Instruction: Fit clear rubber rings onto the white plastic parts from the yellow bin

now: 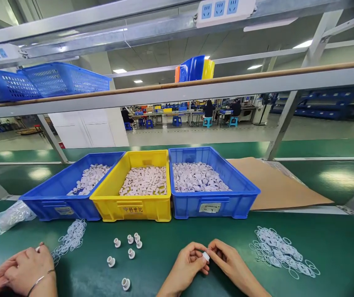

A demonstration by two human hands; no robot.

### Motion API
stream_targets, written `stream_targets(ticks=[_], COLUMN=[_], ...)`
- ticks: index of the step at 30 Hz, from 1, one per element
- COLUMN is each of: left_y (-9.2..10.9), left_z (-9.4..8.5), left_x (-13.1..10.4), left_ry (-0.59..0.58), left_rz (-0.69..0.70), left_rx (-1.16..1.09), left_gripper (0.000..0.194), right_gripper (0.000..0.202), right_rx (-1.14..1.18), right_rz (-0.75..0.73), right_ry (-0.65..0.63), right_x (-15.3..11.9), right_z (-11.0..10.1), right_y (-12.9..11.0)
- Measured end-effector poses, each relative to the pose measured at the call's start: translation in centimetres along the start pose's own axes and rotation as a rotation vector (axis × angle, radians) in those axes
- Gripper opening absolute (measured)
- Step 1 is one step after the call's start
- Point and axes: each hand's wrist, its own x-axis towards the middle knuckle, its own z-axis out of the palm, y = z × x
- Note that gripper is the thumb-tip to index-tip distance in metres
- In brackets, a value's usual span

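Bins (209, 206): three. Loose white fittings (130, 252): seven. Both hands' (184, 266) (231, 262) fingers pinch one white fitting (206, 256).

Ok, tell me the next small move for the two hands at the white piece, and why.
Probably set the finished white piece beside the loose fittings on the mat: both the left hand and right hand pinch it, and neither holds anything else.
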Motion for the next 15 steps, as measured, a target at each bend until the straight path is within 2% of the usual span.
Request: stream_targets(ticks=[8, 12, 15], left_y=[-0.1, -0.3, -0.1], left_z=[0.2, 0.5, 0.7], left_x=[-0.2, -0.2, -0.2], left_ry=[0.055, 0.138, 0.176], left_rz=[0.017, 0.055, 0.053], left_rx=[0.075, 0.228, 0.237], left_gripper=[0.042, 0.041, 0.041], right_gripper=[0.036, 0.034, 0.033], right_rx=[0.077, 0.154, 0.154], right_rz=[0.056, 0.049, 0.032], right_ry=[-0.015, -0.035, -0.052], right_x=[-0.2, -0.4, -0.5], right_z=[-0.4, -0.4, -0.3], right_y=[-1.2, -1.9, -2.3])
